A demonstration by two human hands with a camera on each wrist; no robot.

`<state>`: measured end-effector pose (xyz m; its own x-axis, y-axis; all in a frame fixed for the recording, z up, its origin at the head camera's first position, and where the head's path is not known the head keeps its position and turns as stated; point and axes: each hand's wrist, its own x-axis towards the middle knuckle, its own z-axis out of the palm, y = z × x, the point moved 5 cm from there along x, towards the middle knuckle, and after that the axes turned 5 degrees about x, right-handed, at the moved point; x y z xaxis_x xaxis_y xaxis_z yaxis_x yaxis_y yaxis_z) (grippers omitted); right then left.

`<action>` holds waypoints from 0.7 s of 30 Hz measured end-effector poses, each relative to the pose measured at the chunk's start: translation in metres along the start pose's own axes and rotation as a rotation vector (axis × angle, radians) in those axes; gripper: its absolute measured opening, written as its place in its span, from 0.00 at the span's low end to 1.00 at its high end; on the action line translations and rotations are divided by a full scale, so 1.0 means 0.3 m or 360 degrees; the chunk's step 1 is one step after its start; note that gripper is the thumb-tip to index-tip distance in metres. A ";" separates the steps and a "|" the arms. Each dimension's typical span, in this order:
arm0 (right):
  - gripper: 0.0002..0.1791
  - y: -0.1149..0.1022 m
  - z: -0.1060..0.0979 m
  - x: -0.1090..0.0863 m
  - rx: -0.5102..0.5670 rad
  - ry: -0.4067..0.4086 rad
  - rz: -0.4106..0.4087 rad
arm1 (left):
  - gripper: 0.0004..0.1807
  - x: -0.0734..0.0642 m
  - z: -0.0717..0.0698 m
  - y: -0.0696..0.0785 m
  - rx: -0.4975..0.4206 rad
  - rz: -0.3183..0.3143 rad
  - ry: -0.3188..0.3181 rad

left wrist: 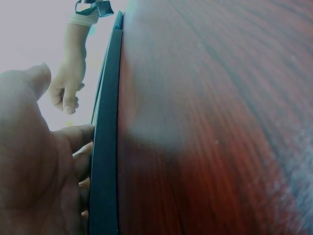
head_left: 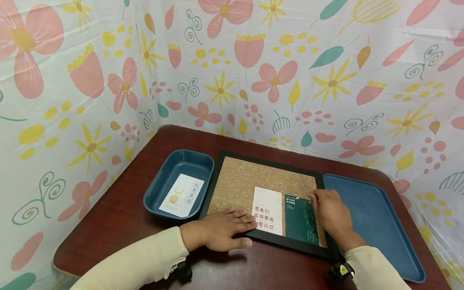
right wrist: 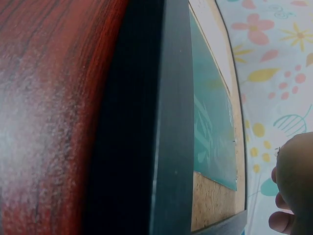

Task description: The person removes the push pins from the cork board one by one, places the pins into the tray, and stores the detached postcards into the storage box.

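Left hand (head_left: 225,229) flat, fingers straight, at near-left corner of corkboard (head_left: 270,173); right hand (head_left: 333,213) pinches tiny unclear item (right wrist: 279,152) by green card (head_left: 300,219).

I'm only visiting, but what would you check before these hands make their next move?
1. Left hand steadying the corkboard: ok, lying flat across its near edge.
2. White card with red characters on the cork: ok.
3. Green card inside the black frame: ok.
4. Right hand holding a fastener: cannot tell; too small.
5. All three cards on the corkboard: not ok; the crescent-moon card lies in the deep blue tray.
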<state>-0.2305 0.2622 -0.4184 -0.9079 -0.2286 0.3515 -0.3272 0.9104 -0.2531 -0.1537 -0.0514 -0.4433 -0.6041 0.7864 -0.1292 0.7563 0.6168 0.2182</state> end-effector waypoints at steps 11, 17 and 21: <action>0.11 0.019 -0.012 -0.011 -0.0011 0.0012 -0.0008 | 0.38 -0.001 -0.002 -0.001 -0.0021 0.0004 0.0000; 0.09 0.024 -0.024 -0.017 -0.0014 0.0060 -0.0050 | 0.38 -0.001 -0.003 0.000 -0.0025 0.0004 0.0003; 0.08 0.026 -0.030 -0.022 -0.0014 0.0063 -0.0054 | 0.38 0.000 -0.003 0.000 -0.0020 0.0007 0.0004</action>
<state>-0.2249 0.2739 -0.4146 -0.8852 -0.2455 0.3951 -0.3550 0.9055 -0.2327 -0.1538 -0.0514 -0.4424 -0.6013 0.7890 -0.1259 0.7557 0.6128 0.2310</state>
